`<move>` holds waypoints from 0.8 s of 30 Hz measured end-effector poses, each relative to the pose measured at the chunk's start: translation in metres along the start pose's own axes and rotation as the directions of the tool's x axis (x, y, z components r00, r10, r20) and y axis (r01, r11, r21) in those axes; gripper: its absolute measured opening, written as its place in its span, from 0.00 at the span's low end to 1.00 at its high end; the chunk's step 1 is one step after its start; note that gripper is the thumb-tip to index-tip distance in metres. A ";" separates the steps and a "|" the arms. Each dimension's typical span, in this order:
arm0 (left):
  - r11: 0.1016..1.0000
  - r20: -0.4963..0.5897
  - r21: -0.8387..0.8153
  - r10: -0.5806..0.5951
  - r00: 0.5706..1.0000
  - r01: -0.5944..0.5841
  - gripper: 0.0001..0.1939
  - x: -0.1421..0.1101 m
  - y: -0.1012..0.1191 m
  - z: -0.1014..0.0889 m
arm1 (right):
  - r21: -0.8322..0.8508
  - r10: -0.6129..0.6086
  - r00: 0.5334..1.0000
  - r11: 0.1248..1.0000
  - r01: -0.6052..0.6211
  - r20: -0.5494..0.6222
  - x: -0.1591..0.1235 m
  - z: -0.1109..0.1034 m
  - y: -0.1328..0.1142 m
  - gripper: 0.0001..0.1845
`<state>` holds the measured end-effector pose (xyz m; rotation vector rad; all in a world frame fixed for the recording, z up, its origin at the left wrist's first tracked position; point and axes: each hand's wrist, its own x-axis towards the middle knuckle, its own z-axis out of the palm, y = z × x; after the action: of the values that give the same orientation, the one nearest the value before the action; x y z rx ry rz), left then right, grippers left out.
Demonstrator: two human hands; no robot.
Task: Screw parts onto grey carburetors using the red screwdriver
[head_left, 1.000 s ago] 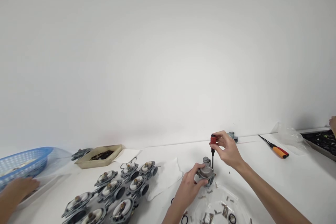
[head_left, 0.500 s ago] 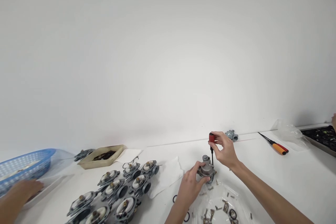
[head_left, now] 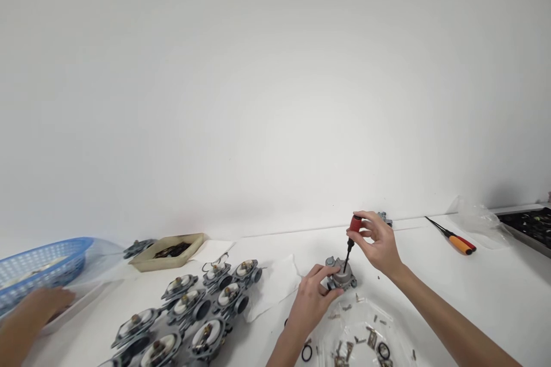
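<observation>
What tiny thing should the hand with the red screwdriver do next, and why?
I'd guess: stand the red-handled screwdriver up straighter. Your right hand has it leaning, with its black shaft tilted down onto the top of the carburetor, and a leaning tip might slip. Your left hand is already gripping the carburetor, so it should stay steady.

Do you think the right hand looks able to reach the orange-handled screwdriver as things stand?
Probably yes: nothing stands between the right hand and the orange-handled screwdriver, but that hand holds a red-handled screwdriver and would need to set it down first.
</observation>
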<state>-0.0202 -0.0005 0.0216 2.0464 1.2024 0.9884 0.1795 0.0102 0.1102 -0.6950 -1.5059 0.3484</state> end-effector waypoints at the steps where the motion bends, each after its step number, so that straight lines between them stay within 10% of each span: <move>1: 1.000 -0.005 0.002 0.011 1.000 -0.011 0.16 0.000 -0.001 0.001 | 0.010 -0.004 1.000 1.000 0.004 0.022 -0.002 0.003 0.000 0.16; 24: 1.000 -0.029 0.012 0.009 1.000 -0.008 0.15 -0.001 -0.001 0.003 | -0.002 0.036 0.994 0.999 -0.036 0.099 -0.007 0.009 0.002 0.15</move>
<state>-0.0184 -0.0010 0.0184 2.0547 1.2187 1.0210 0.1710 0.0096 0.1029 -0.7150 -1.5885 0.4154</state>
